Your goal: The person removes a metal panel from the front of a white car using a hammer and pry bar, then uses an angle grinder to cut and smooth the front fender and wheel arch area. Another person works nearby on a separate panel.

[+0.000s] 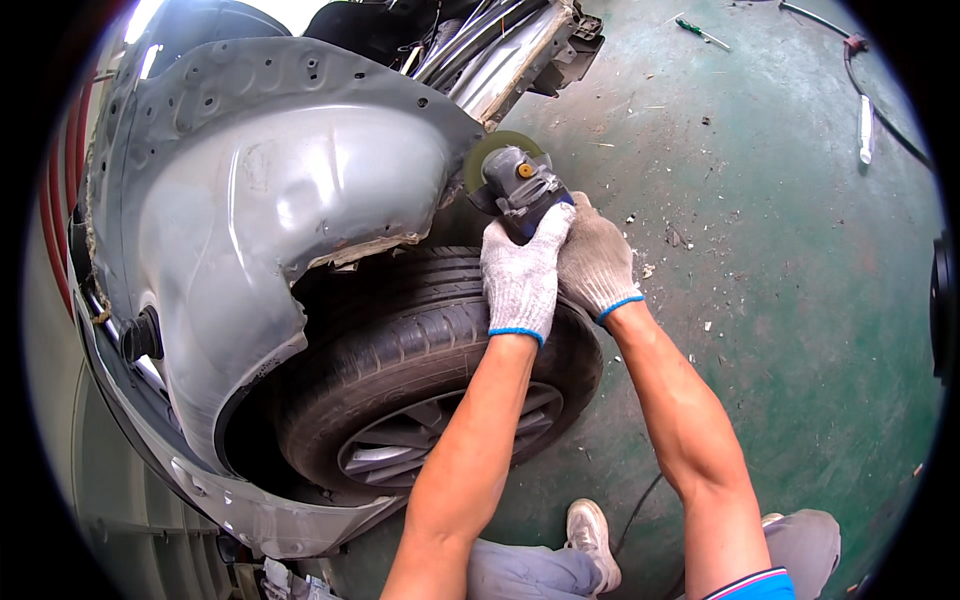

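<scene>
While the tyre [375, 365] sits partly within the grey wheel-arch panel [285, 155], the head view shows both gloved hands together — left hand [520, 280] and right hand [598, 258] clamped on the angle grinder [526, 190] — its disc [478, 165] by the panel's right-hand corner, contact unclear, above the green floor [780, 300].

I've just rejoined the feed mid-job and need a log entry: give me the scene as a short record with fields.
Left hand: white-gloved left hand, closed around the angle grinder
Right hand: gloved right hand, beside the left at the grinder's body; its grip is partly hidden
Disc: greenish disc by the grey body panel's edge; contact cannot be told
Below: tire under the panel's cut-out arch
Floor: green floor with scattered debris, green-handled tool and dark cable
</scene>
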`<act>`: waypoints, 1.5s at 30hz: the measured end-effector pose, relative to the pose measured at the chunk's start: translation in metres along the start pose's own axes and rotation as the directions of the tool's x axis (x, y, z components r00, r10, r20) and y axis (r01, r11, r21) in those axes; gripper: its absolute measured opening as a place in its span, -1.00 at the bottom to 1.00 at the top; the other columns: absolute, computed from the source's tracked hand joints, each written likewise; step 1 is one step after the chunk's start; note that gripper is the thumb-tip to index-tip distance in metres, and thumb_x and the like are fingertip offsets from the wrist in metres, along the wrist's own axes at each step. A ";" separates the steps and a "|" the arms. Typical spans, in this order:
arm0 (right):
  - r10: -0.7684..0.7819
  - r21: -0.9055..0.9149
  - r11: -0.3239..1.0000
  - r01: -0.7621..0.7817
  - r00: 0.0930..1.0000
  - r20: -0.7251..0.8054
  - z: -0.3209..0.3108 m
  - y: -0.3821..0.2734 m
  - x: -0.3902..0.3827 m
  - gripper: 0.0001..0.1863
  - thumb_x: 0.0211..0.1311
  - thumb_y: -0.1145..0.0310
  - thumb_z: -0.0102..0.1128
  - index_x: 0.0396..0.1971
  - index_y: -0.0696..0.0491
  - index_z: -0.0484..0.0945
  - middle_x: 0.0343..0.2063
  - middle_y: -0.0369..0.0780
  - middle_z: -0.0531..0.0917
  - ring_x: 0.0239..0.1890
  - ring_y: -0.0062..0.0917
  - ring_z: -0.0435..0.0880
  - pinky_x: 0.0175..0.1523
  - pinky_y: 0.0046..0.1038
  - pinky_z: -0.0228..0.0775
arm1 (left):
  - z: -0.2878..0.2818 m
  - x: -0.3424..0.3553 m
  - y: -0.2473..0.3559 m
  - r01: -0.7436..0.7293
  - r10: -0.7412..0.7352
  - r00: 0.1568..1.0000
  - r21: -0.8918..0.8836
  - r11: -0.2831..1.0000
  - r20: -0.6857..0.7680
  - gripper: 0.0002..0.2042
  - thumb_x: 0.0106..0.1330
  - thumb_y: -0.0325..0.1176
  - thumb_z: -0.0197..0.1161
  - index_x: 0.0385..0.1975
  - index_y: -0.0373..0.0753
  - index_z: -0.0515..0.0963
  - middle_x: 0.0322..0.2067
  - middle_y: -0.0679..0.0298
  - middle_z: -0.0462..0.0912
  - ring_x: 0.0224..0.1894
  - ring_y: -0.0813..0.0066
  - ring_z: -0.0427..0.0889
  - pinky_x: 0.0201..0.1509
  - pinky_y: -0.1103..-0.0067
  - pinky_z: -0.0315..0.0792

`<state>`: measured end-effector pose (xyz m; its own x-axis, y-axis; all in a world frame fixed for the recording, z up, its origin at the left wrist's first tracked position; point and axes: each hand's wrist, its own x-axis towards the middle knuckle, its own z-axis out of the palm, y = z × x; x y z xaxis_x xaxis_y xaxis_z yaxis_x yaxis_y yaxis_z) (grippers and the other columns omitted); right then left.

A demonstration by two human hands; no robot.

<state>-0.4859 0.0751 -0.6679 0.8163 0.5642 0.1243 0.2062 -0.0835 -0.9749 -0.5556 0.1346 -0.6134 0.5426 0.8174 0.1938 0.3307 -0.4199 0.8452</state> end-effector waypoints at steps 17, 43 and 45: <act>0.063 -0.045 0.997 -0.061 0.997 0.042 -0.008 -0.007 0.001 -0.57 0.31 0.10 0.26 0.01 0.10 0.51 -0.09 0.11 0.75 0.01 0.07 0.76 0.08 0.02 0.59 | 0.003 -0.002 0.008 -0.022 0.023 1.000 -0.045 0.999 0.010 -0.54 0.23 -0.18 0.61 -0.07 -0.42 0.67 -0.16 0.11 0.80 -0.14 0.41 0.76 0.02 0.45 0.60; -0.019 -0.025 1.000 0.018 0.999 -0.049 -0.002 -0.002 -0.006 -0.61 0.27 0.14 0.30 -0.06 0.10 0.52 -0.15 0.07 0.77 -0.05 0.05 0.78 0.03 0.02 0.61 | 0.002 -0.004 0.000 0.008 -0.006 1.000 -0.094 0.996 0.026 -0.49 0.25 -0.13 0.60 -0.07 -0.47 0.61 -0.14 0.06 0.76 -0.12 0.37 0.73 0.05 0.43 0.59; -0.042 -0.010 0.999 0.042 0.996 -0.074 0.002 0.000 0.001 -0.60 0.28 0.13 0.29 -0.05 0.11 0.51 -0.15 0.08 0.77 -0.05 0.06 0.78 0.03 0.02 0.61 | 0.002 0.002 0.002 -0.001 0.004 1.000 -0.090 0.996 0.031 -0.48 0.24 -0.12 0.59 -0.07 -0.49 0.63 -0.14 0.03 0.77 -0.12 0.33 0.74 0.05 0.41 0.59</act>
<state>-0.4864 0.0769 -0.6678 0.8445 0.5049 0.1787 0.2454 -0.0681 -0.9670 -0.5525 0.1343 -0.6124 0.5677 0.8031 0.1811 0.2596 -0.3834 0.8863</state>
